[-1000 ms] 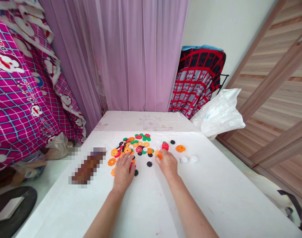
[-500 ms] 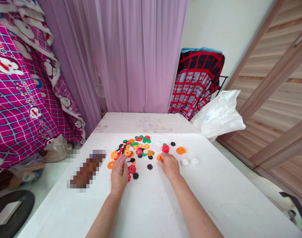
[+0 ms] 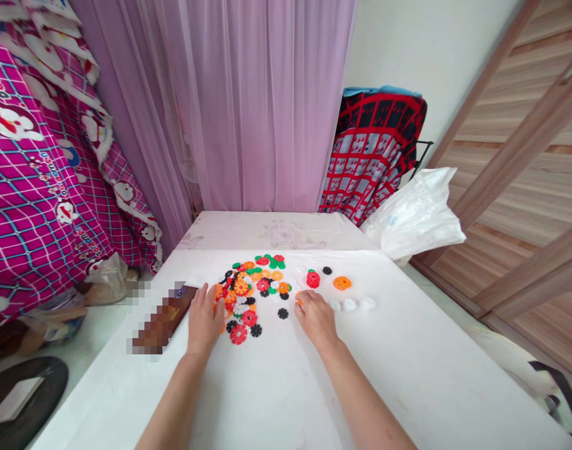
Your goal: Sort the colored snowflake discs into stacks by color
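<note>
Many toothed plastic snowflake discs in red, orange, black, green and white lie in a loose pile point(image 3: 241, 286) on the white-covered table point(image 3: 276, 387). At the pile's left edge is my left hand point(image 3: 205, 322), fingers stretched forward and apart, touching or just beside orange discs. My right hand point(image 3: 317, 317) rests right of the pile, its fingers bent down over an orange snowflake disc point(image 3: 299, 302), which they mostly hide. Between the hands lies a single black disc point(image 3: 283, 314). A large red disc point(image 3: 238, 334) is at the pile's near edge.
Right of the pile are a red stack of discs point(image 3: 312, 279), an orange stack point(image 3: 342, 283), a black disc point(image 3: 327, 270) and white discs point(image 3: 367, 303). A brown, partly pixelated object point(image 3: 173, 315) lies left. A white plastic bag point(image 3: 414, 215) stands at the table's right edge.
My left hand has moved left from over the near part of the pile, uncovering red and black discs. The right hand has shifted slightly left and still covers the orange disc.
</note>
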`<act>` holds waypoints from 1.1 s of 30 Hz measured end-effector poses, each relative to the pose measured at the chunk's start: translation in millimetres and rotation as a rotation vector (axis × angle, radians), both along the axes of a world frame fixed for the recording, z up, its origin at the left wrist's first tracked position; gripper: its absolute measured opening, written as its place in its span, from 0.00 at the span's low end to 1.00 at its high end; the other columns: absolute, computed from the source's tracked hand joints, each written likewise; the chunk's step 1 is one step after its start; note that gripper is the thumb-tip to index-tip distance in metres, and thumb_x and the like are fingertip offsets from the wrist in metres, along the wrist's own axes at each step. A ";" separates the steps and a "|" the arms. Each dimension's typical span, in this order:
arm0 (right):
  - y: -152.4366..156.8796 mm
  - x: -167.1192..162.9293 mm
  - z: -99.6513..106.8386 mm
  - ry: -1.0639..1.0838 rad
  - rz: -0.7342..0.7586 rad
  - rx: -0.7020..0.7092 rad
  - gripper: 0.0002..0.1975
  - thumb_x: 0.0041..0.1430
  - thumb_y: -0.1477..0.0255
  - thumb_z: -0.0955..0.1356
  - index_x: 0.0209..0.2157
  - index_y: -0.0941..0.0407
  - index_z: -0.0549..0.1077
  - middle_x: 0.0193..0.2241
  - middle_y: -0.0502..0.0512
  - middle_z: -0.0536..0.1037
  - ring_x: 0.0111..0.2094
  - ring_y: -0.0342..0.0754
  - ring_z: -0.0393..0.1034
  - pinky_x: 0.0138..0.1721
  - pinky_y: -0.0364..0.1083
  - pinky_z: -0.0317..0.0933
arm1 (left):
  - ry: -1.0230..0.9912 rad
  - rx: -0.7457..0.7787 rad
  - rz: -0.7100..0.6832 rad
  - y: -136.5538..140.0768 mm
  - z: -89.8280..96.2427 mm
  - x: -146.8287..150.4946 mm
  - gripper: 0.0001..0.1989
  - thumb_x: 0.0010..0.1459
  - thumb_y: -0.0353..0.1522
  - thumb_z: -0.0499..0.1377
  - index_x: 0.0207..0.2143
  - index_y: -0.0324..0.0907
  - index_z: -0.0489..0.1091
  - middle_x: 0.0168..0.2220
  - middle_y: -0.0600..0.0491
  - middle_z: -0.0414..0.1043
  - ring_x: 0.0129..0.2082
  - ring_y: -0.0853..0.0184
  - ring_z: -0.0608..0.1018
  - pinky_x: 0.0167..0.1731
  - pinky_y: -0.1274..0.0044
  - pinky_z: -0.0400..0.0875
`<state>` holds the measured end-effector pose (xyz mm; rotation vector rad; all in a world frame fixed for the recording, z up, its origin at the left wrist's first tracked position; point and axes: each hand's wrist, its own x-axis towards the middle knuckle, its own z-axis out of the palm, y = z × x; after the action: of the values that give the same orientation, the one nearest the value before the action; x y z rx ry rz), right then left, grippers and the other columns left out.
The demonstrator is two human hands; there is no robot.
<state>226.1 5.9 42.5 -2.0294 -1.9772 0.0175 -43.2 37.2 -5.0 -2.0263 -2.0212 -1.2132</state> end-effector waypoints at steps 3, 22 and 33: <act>-5.9 -8.9 -13.1 0.059 0.084 0.082 0.10 0.61 0.75 0.62 0.36 0.52 0.75 0.40 0.52 0.77 0.42 0.45 0.69 0.39 0.41 0.57 | 0.080 -0.152 0.008 12.0 -6.3 -3.5 0.26 0.60 0.40 0.50 0.55 0.33 0.66 0.60 0.35 0.62 0.62 0.47 0.61 0.59 0.56 0.57; -8.0 -7.4 -50.1 0.302 0.136 0.237 0.08 0.57 0.75 0.63 0.32 0.54 0.74 0.32 0.52 0.76 0.37 0.46 0.69 0.39 0.41 0.58 | -0.212 -0.220 -0.253 17.0 2.3 40.7 0.26 0.67 0.42 0.39 0.59 0.43 0.63 0.64 0.46 0.59 0.63 0.64 0.63 0.60 0.68 0.59; -8.6 -10.4 -49.5 0.293 0.190 0.256 0.09 0.58 0.74 0.63 0.34 0.52 0.76 0.35 0.51 0.78 0.39 0.46 0.70 0.39 0.41 0.59 | 0.418 -0.261 -0.398 -34.5 -14.5 27.4 0.49 0.50 0.60 0.52 0.66 0.40 0.49 0.68 0.36 0.45 0.66 0.46 0.52 0.61 0.52 0.48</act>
<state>215.7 -2.7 -7.0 -1.5772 -1.8712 0.0930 -15.8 2.6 -19.6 -2.6223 -1.6979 -0.4956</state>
